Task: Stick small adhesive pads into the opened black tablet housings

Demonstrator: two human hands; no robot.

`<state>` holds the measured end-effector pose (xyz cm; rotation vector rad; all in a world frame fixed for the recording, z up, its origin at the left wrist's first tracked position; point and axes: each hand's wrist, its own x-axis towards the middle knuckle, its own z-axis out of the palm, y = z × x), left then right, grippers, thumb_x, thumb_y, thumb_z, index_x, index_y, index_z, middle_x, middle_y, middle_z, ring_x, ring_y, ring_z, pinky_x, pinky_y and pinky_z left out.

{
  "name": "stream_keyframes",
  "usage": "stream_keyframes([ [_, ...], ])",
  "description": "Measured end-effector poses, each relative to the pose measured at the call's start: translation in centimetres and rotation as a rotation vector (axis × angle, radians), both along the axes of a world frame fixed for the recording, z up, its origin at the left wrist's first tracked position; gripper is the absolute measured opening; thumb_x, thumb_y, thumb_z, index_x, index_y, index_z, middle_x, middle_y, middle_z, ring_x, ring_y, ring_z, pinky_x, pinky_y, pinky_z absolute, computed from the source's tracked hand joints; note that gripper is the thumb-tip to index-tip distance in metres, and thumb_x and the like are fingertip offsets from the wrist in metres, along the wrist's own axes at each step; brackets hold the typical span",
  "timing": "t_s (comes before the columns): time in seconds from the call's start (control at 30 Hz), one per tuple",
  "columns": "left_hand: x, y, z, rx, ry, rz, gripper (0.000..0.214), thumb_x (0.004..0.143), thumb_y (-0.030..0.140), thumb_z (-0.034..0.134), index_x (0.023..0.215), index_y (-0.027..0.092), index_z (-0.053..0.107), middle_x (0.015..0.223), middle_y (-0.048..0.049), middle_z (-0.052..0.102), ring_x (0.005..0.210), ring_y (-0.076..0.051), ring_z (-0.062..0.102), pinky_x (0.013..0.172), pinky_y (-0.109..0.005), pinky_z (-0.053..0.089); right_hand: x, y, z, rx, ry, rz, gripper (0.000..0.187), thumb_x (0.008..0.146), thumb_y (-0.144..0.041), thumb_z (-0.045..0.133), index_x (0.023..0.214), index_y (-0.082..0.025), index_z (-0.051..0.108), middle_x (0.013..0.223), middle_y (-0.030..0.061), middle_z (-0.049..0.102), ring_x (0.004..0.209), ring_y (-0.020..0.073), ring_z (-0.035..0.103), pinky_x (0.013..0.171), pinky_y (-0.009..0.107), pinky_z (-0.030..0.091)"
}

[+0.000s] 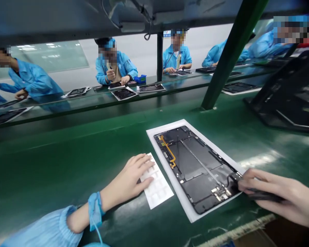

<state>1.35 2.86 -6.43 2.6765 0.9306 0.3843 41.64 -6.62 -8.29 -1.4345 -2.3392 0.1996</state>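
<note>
An opened tablet housing [193, 157] lies on a white sheet [189, 215], its dark inside facing up. An orange flex cable [171, 156] runs along its left side, and a small circuit board [220, 192] sits at the near end. My left hand [136, 175] rests flat, fingers stretched, on a white sheet of pale labels [158, 190] left of the tablet. At the tablet's near right corner, my right hand [278, 192] is closed around black tweezers [265, 195]; their tips are hidden by the fingers and blur.
A green bench [67, 164] spreads under everything. A green slanted post [231, 58] rises behind the tablet, and a black stand [285, 96] is at the right. Across the line, several people in blue work at more opened tablets [125, 93] near a blue bin [140, 79].
</note>
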Motion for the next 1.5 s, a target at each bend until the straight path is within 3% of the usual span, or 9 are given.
stream_keyframes([
  [0.13,0.4,-1.6,0.4,-0.031,0.090,-0.030,0.055,0.095,0.040,0.045,0.142,0.015,0.031,0.149,-0.0131,0.028,0.138,-0.031,0.022,0.110,-0.056,0.026,-1.8,1.4,4.0,-0.068,0.230,0.012,0.010,0.089,-0.042,0.056,0.087,-0.040,0.066,0.080,0.0089,0.065,0.072,0.0222,0.064,0.062,0.033,0.050],
  [0.23,0.7,-2.2,0.4,-0.034,0.177,-0.014,0.067,0.095,0.047,0.043,0.146,0.011,0.018,0.152,-0.0158,0.018,0.141,-0.032,0.014,0.111,-0.059,0.021,-6.4,4.3,7.0,-0.082,0.514,0.031,0.039,0.094,-0.051,0.044,0.074,-0.030,0.070,0.069,0.0070,0.062,0.055,0.0166,0.056,0.050,0.030,0.045],
  [0.33,0.8,-2.2,0.2,-0.028,0.181,0.030,0.078,0.091,0.053,0.047,0.147,0.011,0.012,0.152,-0.0187,0.015,0.141,-0.033,0.012,0.111,-0.060,0.019,-11.9,7.7,7.9,-0.379,0.722,0.212,0.059,0.087,-0.068,0.040,0.070,-0.020,0.069,0.074,0.0072,0.061,0.063,0.0183,0.058,0.057,0.030,0.050],
  [0.43,0.6,-2.2,0.0,0.020,0.069,0.074,0.064,0.093,0.044,0.049,0.143,0.013,0.024,0.149,-0.0181,0.025,0.139,-0.032,0.021,0.110,-0.058,0.024,-16.2,10.9,7.3,-0.601,0.693,0.322,0.058,0.089,-0.066,0.039,0.067,-0.016,0.059,0.067,0.0028,0.059,0.054,0.0146,0.059,0.050,0.026,0.048],
  [0.6,0.4,-2.6,-0.1,0.101,-0.132,0.102,0.023,0.093,0.024,0.049,0.115,0.015,0.051,0.119,-0.0109,0.057,0.119,-0.026,0.045,0.106,-0.050,0.034,-19.3,14.1,5.9,-0.711,0.666,0.440,0.047,0.079,-0.064,0.059,0.074,-0.017,0.055,0.067,0.0003,0.061,0.066,0.0163,0.064,0.064,0.027,0.052],
  [0.83,1.1,-3.6,-0.3,0.176,-0.128,0.039,0.018,0.092,0.018,0.048,0.107,0.014,0.057,0.110,-0.0121,0.055,0.108,-0.029,0.046,0.093,-0.051,0.043,-20.3,14.2,3.4,-0.843,0.827,0.364,0.047,0.081,-0.065,0.053,0.083,-0.019,0.043,0.066,-0.0010,0.060,0.063,0.0175,0.068,0.061,0.031,0.058],
  [1.03,1.5,-4.4,-0.1,0.290,-0.058,0.110,0.021,0.091,0.015,0.046,0.106,0.015,0.060,0.097,-0.0142,0.051,0.090,-0.029,0.045,0.075,-0.053,0.047,-20.9,12.7,2.4,-0.746,0.869,0.283,0.028,0.088,-0.045,0.051,0.076,-0.020,0.042,0.059,-0.0010,0.060,0.054,0.0172,0.066,0.053,0.029,0.056],
  [1.27,1.5,-4.2,-0.3,0.355,-0.022,0.142,0.023,0.092,0.020,0.045,0.110,0.017,0.059,0.100,-0.0131,0.053,0.093,-0.029,0.047,0.080,-0.055,0.043,-21.3,12.4,2.5,-0.610,0.797,0.294,0.014,0.085,-0.027,0.049,0.074,-0.021,0.044,0.058,-0.0002,0.061,0.054,0.0183,0.066,0.052,0.026,0.053],
  [1.5,1.5,-4.1,-0.1,0.353,-0.004,0.146,0.023,0.094,0.022,0.044,0.110,0.019,0.059,0.097,-0.0104,0.054,0.091,-0.027,0.048,0.081,-0.053,0.043,-21.6,12.5,3.0,-0.537,0.710,0.291,0.014,0.086,-0.018,0.045,0.072,-0.020,0.044,0.057,0.0013,0.062,0.054,0.0206,0.067,0.049,0.026,0.051],
])
